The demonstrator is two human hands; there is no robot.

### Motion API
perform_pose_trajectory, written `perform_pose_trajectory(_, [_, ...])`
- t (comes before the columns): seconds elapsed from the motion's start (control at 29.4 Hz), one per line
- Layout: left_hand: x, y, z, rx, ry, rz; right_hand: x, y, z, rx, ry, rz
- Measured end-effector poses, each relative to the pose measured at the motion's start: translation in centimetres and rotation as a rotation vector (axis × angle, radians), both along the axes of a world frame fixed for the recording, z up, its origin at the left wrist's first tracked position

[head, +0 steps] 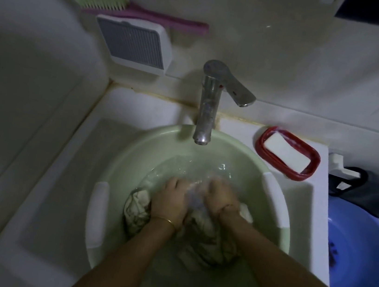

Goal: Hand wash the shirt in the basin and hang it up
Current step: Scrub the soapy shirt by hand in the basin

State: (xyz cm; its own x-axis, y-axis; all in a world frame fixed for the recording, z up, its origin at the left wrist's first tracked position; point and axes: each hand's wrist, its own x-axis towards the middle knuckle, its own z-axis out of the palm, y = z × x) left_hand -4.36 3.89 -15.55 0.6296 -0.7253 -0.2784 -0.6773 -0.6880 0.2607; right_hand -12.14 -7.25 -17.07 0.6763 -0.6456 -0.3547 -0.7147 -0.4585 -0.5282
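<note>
Fingers of the left hand [171, 199] and right hand [221, 197] curl into the bunched shirt [209, 238]; the tips blur under water, so the exact pinch is unreadable. The shirt lies soaked at the centre of the green basin [134, 150].

Risks, as judged: hard rubbing could slop water onto the white sink surround [140, 102], and the bangle [165, 221] could snag cloth.

The tap [206, 111] overhangs at 12 o'clock. The soap bar [286, 154] sits at 2, a blue tub [363, 253] at 3 and a wall brush [120, 7] at 11. Lighting is dim.
</note>
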Motion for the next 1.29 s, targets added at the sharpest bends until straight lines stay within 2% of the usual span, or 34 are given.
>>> perform_pose_trajectory(0.07, [0.8, 0.1, 0.4, 0.085, -0.002, 0.095, -0.3, 0.1, 0.9, 0.248, -0.213, -0.184])
perform_pose_trajectory(0.1, [1.1, 0.2, 0.6, 0.167, -0.027, 0.123, -0.7, 0.3, 1.1, 0.269, -0.266, -0.235])
perform_pose_trajectory(0.17, [1.7, 0.4, 1.0, 0.387, -0.057, 0.139, -1.6, 0.6, 1.1, 0.05, -0.234, -0.185])
perform_pose_trajectory(0.24, [1.5, 0.6, 1.3, 0.584, -0.06, 0.08, -2.0, 1.1, 1.2, -0.267, -0.086, -0.045])
perform_pose_trajectory(0.31, [0.4, 0.8, 1.3, 0.672, -0.074, -0.033, -1.8, 2.4, 0.7, -0.377, 0.078, 0.078])
perform_pose_trajectory(0.37, [-0.8, 1.2, 1.7, 0.593, -0.101, -0.098, -1.5, 4.1, -0.5, -0.343, 0.17, 0.261])
perform_pose_trajectory(0.44, [-1.4, 1.4, 1.8, 0.453, -0.096, -0.07, -1.3, 4.4, -1.1, -0.391, 0.163, 0.507])
perform_pose_trajectory(0.51, [-1.2, 1.7, 1.7, 0.318, -0.019, -0.026, -1.0, 3.0, -0.8, -0.438, 0.19, 0.621])
perform_pose_trajectory(0.61, [-0.4, 1.7, 2.1, 0.226, 0.129, -0.041, -0.6, 1.9, -0.7, -0.369, 0.241, 0.481])
perform_pose_trajectory(0.75, [-0.1, 1.6, 2.8, 0.401, 0.121, -0.094, -0.6, 2.1, 0.0, -0.357, 0.109, 0.488])
perform_pose_trajectory(0.82, [0.0, 1.7, 3.6, 0.517, 0.275, -0.151, -1.0, 1.5, 1.1, -0.359, 0.242, 0.367])
perform_pose_trajectory(0.88, [0.2, 1.6, 5.0, 0.557, 0.522, -0.139, -1.4, 0.9, 1.8, -0.286, 0.438, 0.26])
perform_pose_trajectory(0.95, [0.4, 1.7, 5.5, 0.421, 0.642, 0.04, -1.7, 0.7, 2.0, -0.148, 0.499, 0.253])
perform_pose_trajectory(1.05, [0.6, 2.1, 3.9, 0.088, 0.385, 0.21, -2.7, -0.3, 2.7, 0.04, 0.316, 0.285])
perform_pose_trajectory(1.16, [0.7, 2.2, 3.7, -0.13, 0.218, 0.179, -4.1, -0.9, 4.7, 0.265, -0.126, 0.191])
perform_pose_trajectory(1.22, [1.3, 1.5, 4.8, -0.179, 0.231, 0.06, -4.8, -1.0, 6.7, 0.433, -0.389, 0.173])
perform_pose_trajectory(1.29, [1.8, 0.7, 5.9, -0.123, 0.264, -0.1, -5.1, -1.0, 8.5, 0.63, -0.573, 0.13])
